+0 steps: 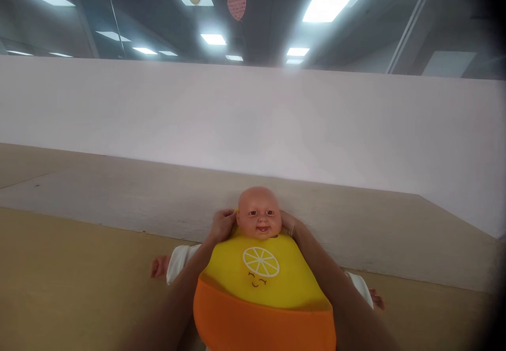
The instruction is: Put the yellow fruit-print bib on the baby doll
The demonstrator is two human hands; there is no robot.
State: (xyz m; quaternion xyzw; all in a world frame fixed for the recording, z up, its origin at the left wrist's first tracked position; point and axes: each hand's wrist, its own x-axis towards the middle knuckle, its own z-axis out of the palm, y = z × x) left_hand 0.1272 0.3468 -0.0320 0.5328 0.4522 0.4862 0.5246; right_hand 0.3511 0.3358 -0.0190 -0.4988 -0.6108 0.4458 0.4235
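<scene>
A bald baby doll (259, 211) faces me at the bottom centre, its white-sleeved arms spread to both sides. Over its chest lies a yellow bib (276, 251) with a white citrus slice and a smiling face, and an orange pocket (264, 322) below. My left hand (224, 223) is beside the doll's neck, its fingers closed on a yellow edge of the bib. On the other side my right hand (288, 221) reaches behind the neck; its fingers are hidden by the doll's head.
The doll is on a tan surface (79, 277) with a pale grey strip (118, 193) behind it. Farther back stands a white low wall (237, 114), with glass above it. Paper hearts (236, 7) hang on the glass.
</scene>
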